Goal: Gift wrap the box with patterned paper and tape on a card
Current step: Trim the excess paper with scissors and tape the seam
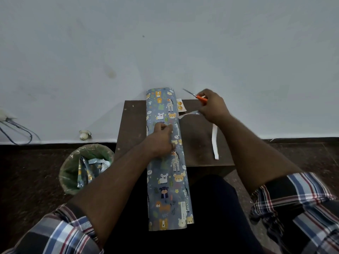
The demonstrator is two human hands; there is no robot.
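Note:
A long roll of grey-blue animal-print wrapping paper [167, 171] lies lengthwise over the small dark table [198, 140], its near end over my lap. My left hand [161, 139] rests on the middle of the roll with fingers curled, pinching the paper. My right hand [212, 105] grips orange-handled scissors [195, 95], blades pointing up-left, and also holds a cut white paper strip [187, 114]. A second white strip [215, 143] lies on the table's right side. A small card with gold circles [180, 105] peeks out beside the roll. No box is visible.
A green bin [73, 173] lined with plastic stands on the floor to the left, with paper scraps inside. A white wall rises behind the table. Cables [16, 132] hang at the far left and a small white object [84, 135] sits at the wall base.

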